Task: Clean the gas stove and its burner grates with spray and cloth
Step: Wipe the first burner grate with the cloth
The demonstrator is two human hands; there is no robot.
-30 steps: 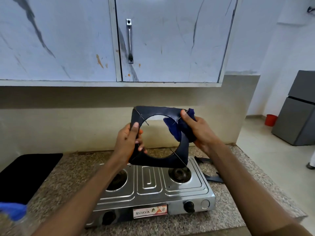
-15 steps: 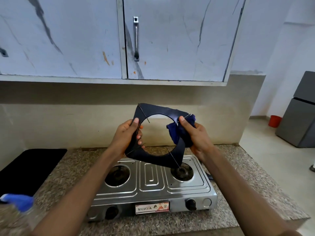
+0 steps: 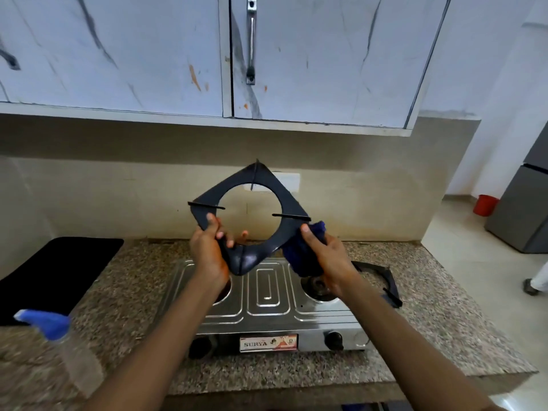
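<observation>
While held — black grate (image 3: 284,200), diamond-tilted

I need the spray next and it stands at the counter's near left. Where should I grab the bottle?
Wrap the left hand round the clear upright body of the spray bottle, just below its blue trigger head, coming from its right. The nozzle points left, so that side looks unobstructed. First free that hand from the burner grate.
</observation>
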